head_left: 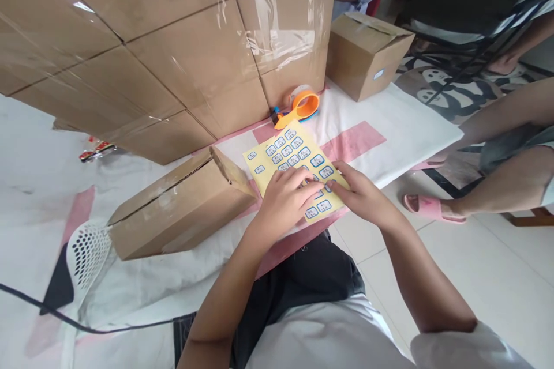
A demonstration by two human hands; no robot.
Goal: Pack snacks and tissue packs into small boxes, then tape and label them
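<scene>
A yellow sticker sheet with several small blue-and-white labels lies on the white and pink cloth in front of me. My left hand rests on the sheet's near part, fingers curled and pinched at a label. My right hand presses on the sheet's right edge, fingers bent down on it. A small taped cardboard box lies just left of the sheet, close to my left hand.
A tall stack of large taped cartons fills the back left. An orange tape dispenser sits behind the sheet. Another small box stands at the back right. A white perforated plastic piece lies left. Other people's legs are at right.
</scene>
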